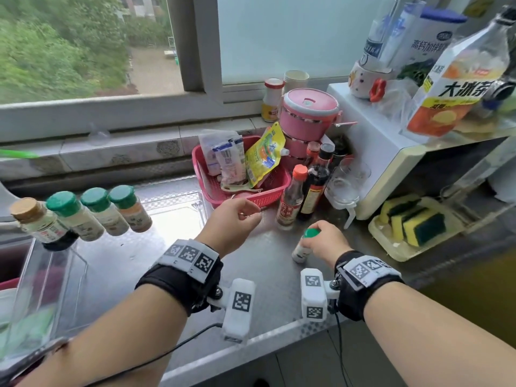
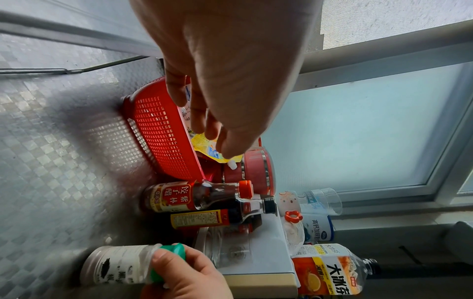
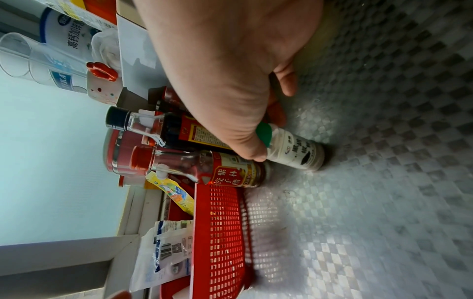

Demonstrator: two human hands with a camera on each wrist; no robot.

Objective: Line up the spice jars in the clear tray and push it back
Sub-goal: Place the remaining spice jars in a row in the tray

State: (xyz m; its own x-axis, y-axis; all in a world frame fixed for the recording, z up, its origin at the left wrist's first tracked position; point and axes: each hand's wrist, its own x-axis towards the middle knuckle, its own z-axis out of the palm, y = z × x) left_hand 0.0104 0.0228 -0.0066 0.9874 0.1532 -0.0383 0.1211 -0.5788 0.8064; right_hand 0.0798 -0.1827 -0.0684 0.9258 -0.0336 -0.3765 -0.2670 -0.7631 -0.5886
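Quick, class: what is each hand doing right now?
Left hand: open, fingers loosely curled, holding nothing.
Right hand: grips the green-capped spice jar.

We read 紫林 饺子醋 on the orange-capped vinegar bottle (image 3: 231,175), 大冰 on the big drink bottle (image 2: 332,271), and perhaps 高钙加锌 on the blue-lidded tub (image 1: 427,46).

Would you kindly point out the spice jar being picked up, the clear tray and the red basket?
spice jar (image 1: 300,250), head view, white body below the green cap.
clear tray (image 1: 192,195), head view, far rim.
red basket (image 1: 252,199), head view, near wall.
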